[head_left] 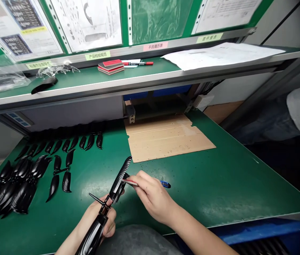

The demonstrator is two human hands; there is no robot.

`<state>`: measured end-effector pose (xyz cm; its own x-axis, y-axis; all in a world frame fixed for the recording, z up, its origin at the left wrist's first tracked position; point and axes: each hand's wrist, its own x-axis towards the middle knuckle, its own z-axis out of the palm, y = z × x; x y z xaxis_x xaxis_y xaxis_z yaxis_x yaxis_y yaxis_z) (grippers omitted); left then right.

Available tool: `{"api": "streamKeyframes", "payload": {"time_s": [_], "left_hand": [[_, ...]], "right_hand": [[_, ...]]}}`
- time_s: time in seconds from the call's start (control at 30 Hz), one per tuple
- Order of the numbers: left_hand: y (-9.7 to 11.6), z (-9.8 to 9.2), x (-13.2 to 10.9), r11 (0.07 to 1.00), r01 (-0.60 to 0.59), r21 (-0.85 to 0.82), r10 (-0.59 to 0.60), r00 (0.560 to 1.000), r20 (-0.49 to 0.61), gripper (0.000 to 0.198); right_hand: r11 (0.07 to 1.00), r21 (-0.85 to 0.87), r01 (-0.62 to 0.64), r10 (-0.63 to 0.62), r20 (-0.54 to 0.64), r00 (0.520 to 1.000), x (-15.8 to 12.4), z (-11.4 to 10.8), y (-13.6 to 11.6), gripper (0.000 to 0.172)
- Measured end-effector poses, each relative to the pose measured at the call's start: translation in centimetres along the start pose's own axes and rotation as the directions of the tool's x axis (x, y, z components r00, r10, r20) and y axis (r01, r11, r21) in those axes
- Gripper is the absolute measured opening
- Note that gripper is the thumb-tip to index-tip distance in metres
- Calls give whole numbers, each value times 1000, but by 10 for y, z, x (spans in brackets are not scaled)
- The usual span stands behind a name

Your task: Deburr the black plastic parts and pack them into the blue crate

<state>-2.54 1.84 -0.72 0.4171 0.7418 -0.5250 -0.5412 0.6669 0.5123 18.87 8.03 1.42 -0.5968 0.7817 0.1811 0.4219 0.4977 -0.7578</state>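
Bare left hand point(103, 217) and right hand point(154, 198), bare forearms point(189, 226), grey trousers point(136, 242).

The left hand point(87, 221) grips a glossy black ribbed plastic moulding point(119, 184); the right hand point(152, 198) holds a blue-handled trimming knife point(165, 183) against it. Loose black mouldings point(22, 177) lie at nine o'clock.
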Motion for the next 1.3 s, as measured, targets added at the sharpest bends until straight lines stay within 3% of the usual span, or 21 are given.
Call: {"api": "streamKeyframes", "payload": {"time_s": [0.07,0.13,0.2,0.27,0.33,0.4,0.47,0.53,0.63,0.73,0.8,0.87,0.93,1.03,1.1,1.13,1.23,1.3], "left_hand": [[-2,1,1,1000,3,14,-3,1000,11,33],[-4,0,4,1000,5,17,-5,1000,3,30],[-6,-2,7,1000,5,7,-5,1000,-2,28],[-3,-3,8,1000,-10,12,10,1000,7,30],[6,0,5,996,-46,82,45,999,22,38],[20,5,-3,962,-68,265,70,998,4,47],[35,11,-15,859,-41,511,70,997,-37,54],[48,15,-24,704,25,710,46,996,-81,58],[55,20,-28,464,74,883,77,989,-123,62],[53,26,-19,278,-1,961,200,978,-57,66],[50,30,-11,213,-57,975,219,976,10,67],[45,31,-4,171,-83,982,231,972,42,67],[40,27,1,176,-97,980,310,950,39,57],[33,18,6,421,-72,904,291,955,-60,40],[33,12,6,518,-83,851,194,981,-23,43],[36,10,5,484,-113,868,173,984,32,42],[50,7,3,177,-224,958,204,961,187,33],[60,7,5,75,-241,968,175,958,226,31]], "right_hand": [[997,-79,22,-24,-25,999,2,5,1,35],[994,-102,46,-43,22,999,4,2,-1,34],[996,-25,82,-77,167,983,4,-6,-4,33],[992,78,100,-120,328,937,2,-14,-4,32],[996,51,73,-87,389,917,-3,-17,2,28],[998,-60,17,7,368,930,-7,-17,15,29],[993,-116,-21,59,334,941,-8,-19,28,40],[991,-126,-42,71,238,969,-2,-25,35,35],[979,-198,51,-30,109,994,16,-33,27,31],[906,-324,274,-189,270,944,35,-26,11,42],[864,-379,330,-171,397,902,42,-12,7,33],[867,-391,308,-117,442,889,46,3,11,18],[910,-351,221,-69,396,916,45,15,17,10],[966,-244,80,4,325,946,43,26,24,16],[973,-210,97,-19,346,938,43,29,24,23],[962,-228,151,-59,366,929,44,29,23,23],[855,-370,362,-175,451,875,51,25,20,11],[768,-434,471,-196,541,818,58,22,20,11]]}}
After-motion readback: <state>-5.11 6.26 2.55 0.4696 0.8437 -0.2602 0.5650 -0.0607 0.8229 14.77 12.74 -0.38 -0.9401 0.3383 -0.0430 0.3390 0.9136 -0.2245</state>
